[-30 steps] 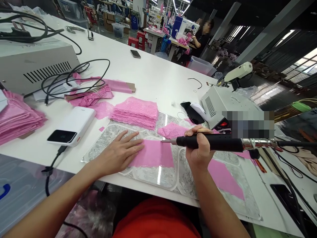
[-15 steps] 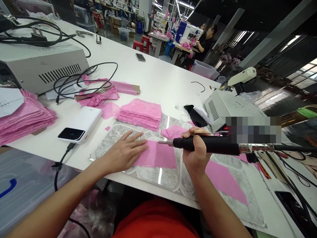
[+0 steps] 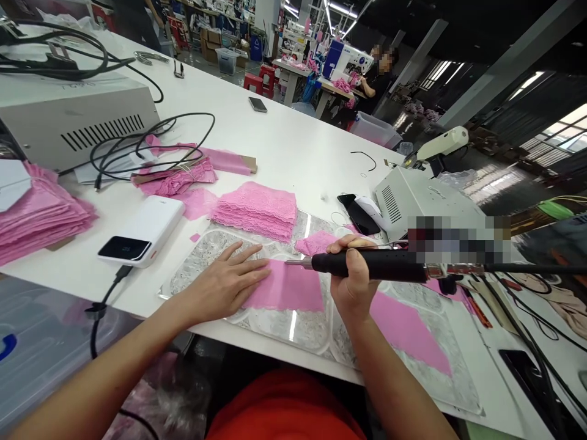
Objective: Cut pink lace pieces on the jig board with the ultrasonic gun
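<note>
My left hand (image 3: 225, 282) lies flat with fingers spread on the left end of a pink lace strip (image 3: 288, 292), pressing it onto a clear plate (image 3: 275, 324). My right hand (image 3: 352, 281) is closed round the black handle of a heat cutting tool (image 3: 380, 266). The tool lies level and its metal tip (image 3: 293, 263) sits at the strip's far edge, close to my left fingertips. The pink strip runs on to the right under my right wrist (image 3: 403, 333).
A stack of cut pink lace (image 3: 257, 211) lies just behind the plate. A white power bank (image 3: 142, 231) sits to the left, a grey box (image 3: 422, 198) and a black phone (image 3: 356, 212) to the right. Cables (image 3: 137, 143) and more pink stacks (image 3: 36, 217) lie further left. A person works at a far table.
The tool's tip has crept left along the strip's far edge, towards my left fingertips. My left hand has stayed flat on the lace.
</note>
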{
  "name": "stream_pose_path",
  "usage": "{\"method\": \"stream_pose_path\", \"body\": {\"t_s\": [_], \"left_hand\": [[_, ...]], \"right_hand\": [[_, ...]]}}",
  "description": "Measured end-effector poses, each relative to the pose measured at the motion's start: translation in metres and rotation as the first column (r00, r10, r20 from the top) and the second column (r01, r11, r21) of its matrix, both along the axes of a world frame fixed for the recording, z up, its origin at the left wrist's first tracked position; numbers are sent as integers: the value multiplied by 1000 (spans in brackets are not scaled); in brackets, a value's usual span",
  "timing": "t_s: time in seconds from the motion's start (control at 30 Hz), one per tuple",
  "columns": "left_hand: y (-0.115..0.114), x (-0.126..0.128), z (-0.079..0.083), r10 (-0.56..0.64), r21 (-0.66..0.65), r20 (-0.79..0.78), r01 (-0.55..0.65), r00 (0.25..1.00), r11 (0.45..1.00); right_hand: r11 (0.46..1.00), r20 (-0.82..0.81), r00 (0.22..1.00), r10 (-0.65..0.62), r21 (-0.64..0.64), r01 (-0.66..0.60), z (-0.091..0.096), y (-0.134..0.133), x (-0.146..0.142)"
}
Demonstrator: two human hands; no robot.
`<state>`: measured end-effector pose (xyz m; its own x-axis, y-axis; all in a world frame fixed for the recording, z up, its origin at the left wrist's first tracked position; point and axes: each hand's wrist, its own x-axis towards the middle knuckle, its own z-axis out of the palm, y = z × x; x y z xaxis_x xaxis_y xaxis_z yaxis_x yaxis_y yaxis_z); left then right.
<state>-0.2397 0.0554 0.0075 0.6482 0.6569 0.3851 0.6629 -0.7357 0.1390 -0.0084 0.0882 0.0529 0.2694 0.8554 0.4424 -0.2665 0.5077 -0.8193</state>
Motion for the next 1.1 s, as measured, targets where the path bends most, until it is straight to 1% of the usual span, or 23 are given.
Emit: {"method": "stream_pose_path", "body": {"t_s": [0.1, 0.17, 0.33, 0.47, 0.73, 0.9, 1.1], "left_hand": [[2, -1, -1, -2, 10, 21, 2, 1000, 1000], [3, -2, -2, -6, 14, 38, 6, 999, 1000], [4, -3, -3, -15, 21, 68, 14, 998, 1000], [5, -2, -1, -15, 29, 71, 13, 997, 999], [5, -1, 2, 2, -4, 62, -2, 998, 1000], [5, -2, 1, -9, 17, 57, 8, 998, 1000], [5, -2, 2, -13, 20, 36, 12, 999, 1000]], "right_hand": [[1000, -3, 1000, -22, 3, 22, 2, 2, 2], [999, -23, 999, -37, -7, 37, 5, 2, 8], [991, -59, 989, -135, -14, 134, 12, -3, 43], [983, -55, 982, -181, -48, 178, 10, -9, 64], [988, -19, 988, -153, -21, 153, 4, -11, 63], [988, -23, 988, -156, -10, 155, 4, -10, 63], [993, -61, 991, -119, -9, 118, 3, -8, 62]]}}
